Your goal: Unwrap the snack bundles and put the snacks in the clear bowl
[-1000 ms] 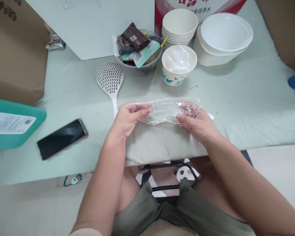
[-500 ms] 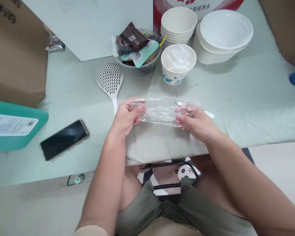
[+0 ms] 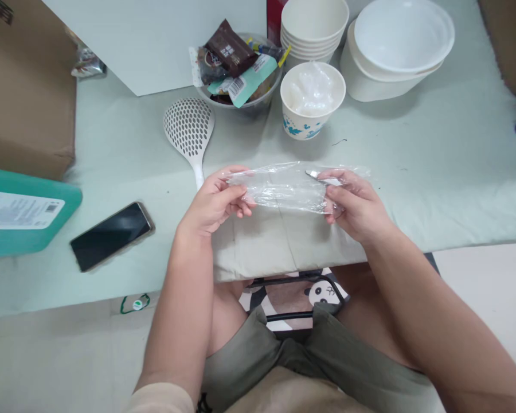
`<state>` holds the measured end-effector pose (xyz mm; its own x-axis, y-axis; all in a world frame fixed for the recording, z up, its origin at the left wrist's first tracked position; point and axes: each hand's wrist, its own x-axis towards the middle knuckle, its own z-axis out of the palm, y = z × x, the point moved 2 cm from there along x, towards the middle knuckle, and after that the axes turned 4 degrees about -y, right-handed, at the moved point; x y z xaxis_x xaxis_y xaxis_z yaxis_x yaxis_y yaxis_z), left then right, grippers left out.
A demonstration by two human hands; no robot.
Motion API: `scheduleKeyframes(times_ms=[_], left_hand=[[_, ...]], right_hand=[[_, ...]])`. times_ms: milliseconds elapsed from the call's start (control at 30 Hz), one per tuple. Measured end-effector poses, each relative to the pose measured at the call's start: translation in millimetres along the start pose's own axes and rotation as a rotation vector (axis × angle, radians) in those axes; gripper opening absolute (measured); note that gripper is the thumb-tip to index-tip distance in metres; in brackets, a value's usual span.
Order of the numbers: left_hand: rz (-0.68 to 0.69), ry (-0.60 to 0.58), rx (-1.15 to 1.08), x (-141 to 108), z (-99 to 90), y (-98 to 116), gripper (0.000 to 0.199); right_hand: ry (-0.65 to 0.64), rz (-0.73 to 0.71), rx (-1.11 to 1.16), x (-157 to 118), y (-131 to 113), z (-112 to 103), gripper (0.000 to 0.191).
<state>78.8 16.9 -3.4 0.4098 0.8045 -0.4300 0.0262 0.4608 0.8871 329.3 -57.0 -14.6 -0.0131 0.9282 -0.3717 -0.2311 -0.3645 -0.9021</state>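
A thin, crinkled piece of clear plastic film [image 3: 279, 186] is stretched sideways above the table's front edge. My left hand [image 3: 223, 198] pinches its left end between thumb and fingers. At the opposite end my right hand [image 3: 355, 201] grips the film, fingers partly curled behind it. A small shiny, metal-looking piece [image 3: 312, 174] shows by the right fingertips; what it belongs to, and whether the hand holds it, I cannot tell. Just beyond my left hand lies a white slotted skimmer [image 3: 190, 127], the lower end of its handle hidden by that hand.
Behind the film stands a paper cup [image 3: 303, 129] with crumpled clear plastic inside. Farther back are stacked paper cups [image 3: 313, 20], white bowls [image 3: 402, 34] and a bowl of wrapped snacks [image 3: 262, 109]. A phone [image 3: 112, 235], green container [image 3: 30, 235] and cardboard box [image 3: 30, 115] occupy the left.
My hands have spread slightly apart, drawing the film wider; the right hand has shifted right. The whole view has tilted a little, moving the table items up in the picture.
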Motion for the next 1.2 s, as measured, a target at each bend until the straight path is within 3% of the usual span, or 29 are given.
scheduleKeyframes(times_ms=[133, 433, 500, 600, 667, 767, 933, 1067, 1200], left_hand=[[0.085, 0.026, -0.122, 1.5, 0.9, -1.8, 0.029], [0.122, 0.041, -0.226, 11.1, 7.4, 2.1, 0.049], [0.166, 0.08, -0.224, 14.7, 8.6, 1.2, 0.051], [0.272, 0.148, -0.173, 19.4, 9.2, -3.2, 0.03], [0.296, 0.193, -0.142, 21.2, 9.0, -6.7, 0.03], [0.279, 0.238, -0.147, 20.7, 7.5, -8.2, 0.034], [0.287, 0.134, -0.259, 15.1, 10.2, -2.8, 0.043], [0.269, 0.023, -0.224, 13.1, 24.4, -5.0, 0.046], [0.228, 0.018, -0.128, 17.2, 40.1, -13.0, 0.059]], right_hand=[[0.019, -0.048, 0.099, -0.3, -5.7, 3.1, 0.035], [-0.019, -0.128, 0.139, 5.7, -8.4, -2.6, 0.028], [-0.053, -0.14, 0.085, 7.3, -7.7, -2.5, 0.038], [-0.028, -0.148, -0.083, 7.6, -3.8, -0.2, 0.057], [0.007, -0.122, -0.278, 5.1, -0.5, 2.1, 0.051], [-0.019, -0.093, -0.487, -1.3, 2.2, 3.7, 0.024], [0.024, -0.248, -0.303, -5.1, 1.9, -1.8, 0.027], [-0.12, -0.07, -0.082, 1.3, 13.6, 11.9, 0.041], [-0.265, 0.083, -0.112, 0.6, 21.8, 38.3, 0.051]])
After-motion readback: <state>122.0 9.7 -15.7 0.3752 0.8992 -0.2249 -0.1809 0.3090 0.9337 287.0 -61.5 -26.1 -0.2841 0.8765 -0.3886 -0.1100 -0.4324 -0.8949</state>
